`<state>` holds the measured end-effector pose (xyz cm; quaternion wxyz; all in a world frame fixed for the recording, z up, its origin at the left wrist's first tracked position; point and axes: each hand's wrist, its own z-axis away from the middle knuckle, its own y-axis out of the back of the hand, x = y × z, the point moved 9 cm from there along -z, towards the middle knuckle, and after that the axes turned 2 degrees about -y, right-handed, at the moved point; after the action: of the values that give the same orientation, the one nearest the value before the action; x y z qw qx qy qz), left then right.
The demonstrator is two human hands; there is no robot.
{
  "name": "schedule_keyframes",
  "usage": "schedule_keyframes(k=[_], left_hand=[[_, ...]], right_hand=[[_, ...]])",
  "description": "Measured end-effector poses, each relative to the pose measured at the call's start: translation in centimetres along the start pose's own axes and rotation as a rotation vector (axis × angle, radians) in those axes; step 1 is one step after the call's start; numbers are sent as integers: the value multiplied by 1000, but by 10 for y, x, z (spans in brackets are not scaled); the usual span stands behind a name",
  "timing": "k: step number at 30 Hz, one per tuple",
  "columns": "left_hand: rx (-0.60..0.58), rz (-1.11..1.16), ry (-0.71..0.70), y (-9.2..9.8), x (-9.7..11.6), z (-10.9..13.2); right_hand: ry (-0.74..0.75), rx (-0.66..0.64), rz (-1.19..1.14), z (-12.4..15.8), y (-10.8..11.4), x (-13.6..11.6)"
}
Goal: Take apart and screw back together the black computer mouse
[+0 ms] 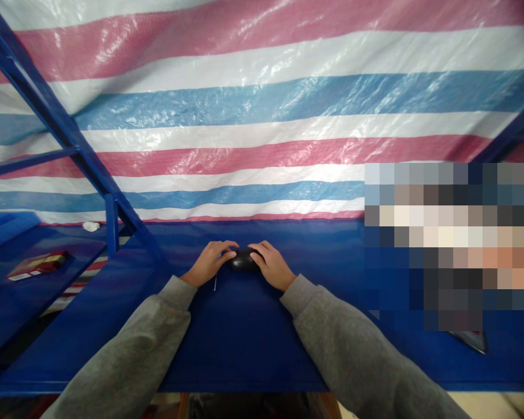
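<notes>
A small, glossy, black, rounded oblong object (243, 261) lies in front of me on the blue tabletop (240, 337); its exact kind I cannot make out. My left hand (209, 262) is closed at its left end, thumb on the near side and fingers curling behind. At the right end my right hand (272, 265) grips it, with the thumb over the top and fingers at the back. Some fingertips are hidden by the object. Just below my left hand a thin white strand or stick (215, 282) shows.
Red-white-blue striped sheeting (244, 116) hangs behind the table. A blue metal frame (76, 145) stands at left, beyond it a red box (38, 265) and a crumpled white item (91, 226). A pixelated patch hides the right side; a dark flat thing (474, 342) pokes out below it.
</notes>
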<state>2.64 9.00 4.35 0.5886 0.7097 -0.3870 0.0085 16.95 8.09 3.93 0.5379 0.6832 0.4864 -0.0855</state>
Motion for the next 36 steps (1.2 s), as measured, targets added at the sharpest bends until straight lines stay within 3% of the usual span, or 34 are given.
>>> schedule_keyframes(k=[11, 31, 36], left_hand=[[-65, -61, -99, -9, 11, 4], [-105, -101, -212, -14, 20, 8], [-108, -116, -218, -14, 21, 7]], right_hand=[[-61, -45, 267, 1, -8, 6], [5, -10, 220, 4, -2, -5], [80, -91, 237, 6, -4, -15]])
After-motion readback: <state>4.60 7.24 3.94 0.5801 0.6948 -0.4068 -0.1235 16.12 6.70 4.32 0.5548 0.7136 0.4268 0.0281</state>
